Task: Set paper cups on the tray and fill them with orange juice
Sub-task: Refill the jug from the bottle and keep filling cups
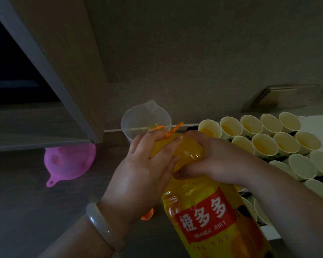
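A large orange juice bottle (207, 211) with a red label is tilted, its neck over a clear measuring jug (136, 120). My left hand (144, 168) grips the bottle's neck by the orange carry handle (172, 130). My right hand (211, 157) holds the bottle's shoulder from the right. A little juice lies in the jug's bottom. Several paper cups (265, 144) stand in rows on the tray (313, 121) at the right; the far ones hold juice. An orange cap (147, 215) lies on the counter under my left wrist.
A pink funnel (69, 162) lies on the dark counter at the left. A cabinet (50, 71) overhangs the left side, and the wall runs close behind the jug. A wall socket plate (280, 97) sits above the cups.
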{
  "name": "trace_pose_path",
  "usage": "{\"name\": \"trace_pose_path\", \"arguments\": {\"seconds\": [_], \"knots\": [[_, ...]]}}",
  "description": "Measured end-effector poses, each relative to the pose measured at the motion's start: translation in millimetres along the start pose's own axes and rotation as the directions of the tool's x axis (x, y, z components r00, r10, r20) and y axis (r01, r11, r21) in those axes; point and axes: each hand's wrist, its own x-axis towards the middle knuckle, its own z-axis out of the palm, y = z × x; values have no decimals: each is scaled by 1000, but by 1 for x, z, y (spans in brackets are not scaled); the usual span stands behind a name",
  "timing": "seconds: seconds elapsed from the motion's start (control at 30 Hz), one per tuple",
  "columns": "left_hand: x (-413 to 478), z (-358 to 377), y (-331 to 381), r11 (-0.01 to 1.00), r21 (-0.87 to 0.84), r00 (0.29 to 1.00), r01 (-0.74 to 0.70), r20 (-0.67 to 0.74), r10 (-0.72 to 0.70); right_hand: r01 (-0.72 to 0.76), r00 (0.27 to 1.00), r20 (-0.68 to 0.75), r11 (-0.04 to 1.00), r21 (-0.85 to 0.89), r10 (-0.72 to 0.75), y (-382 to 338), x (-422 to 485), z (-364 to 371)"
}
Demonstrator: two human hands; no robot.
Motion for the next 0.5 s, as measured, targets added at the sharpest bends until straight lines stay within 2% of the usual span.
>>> {"name": "trace_pose_path", "arguments": {"seconds": [0.5], "knots": [[0, 1, 0, 1000, -27, 1000, 1, -21, -2, 19, 1000, 6, 1000, -14, -19, -2, 3, -5]]}}
